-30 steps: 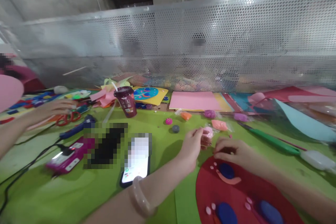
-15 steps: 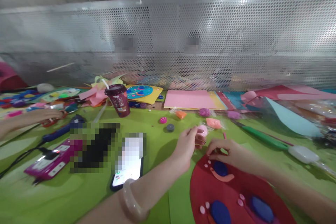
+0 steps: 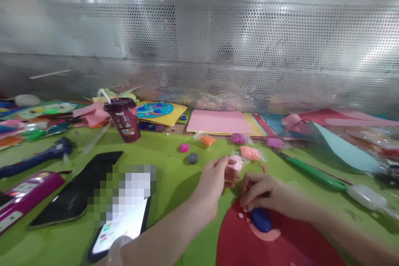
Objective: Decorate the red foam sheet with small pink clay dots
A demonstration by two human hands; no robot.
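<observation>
My left hand (image 3: 215, 181) is raised over the green table, its fingers curled round a lump of pale pink clay (image 3: 236, 163). My right hand (image 3: 269, 193) is just right of it, fingertips pinched together at the upper edge of a red paper shape (image 3: 230, 239). What those fingertips hold, if anything, is hidden. Beside them on the red paper lie a small pink dot (image 3: 240, 215), a dark blue clay oval (image 3: 261, 219) and a curved peach strip (image 3: 268, 235). The lower part of the red paper is blurred and cut off by the frame.
Behind the hands lie orange (image 3: 208, 140), coral (image 3: 250, 153) and purple (image 3: 238, 138) clay packets. A lidded cup (image 3: 124, 120) with a straw, a lit phone (image 3: 127, 216) and a dark phone (image 3: 77, 191) are left. A green-handled tool (image 3: 314, 173) lies right. A perforated metal panel (image 3: 193, 50) rises behind.
The view has shifted, and another person's hand at the left is gone from it. My right fingertips have come down onto the red paper's edge, covering one pink dot.
</observation>
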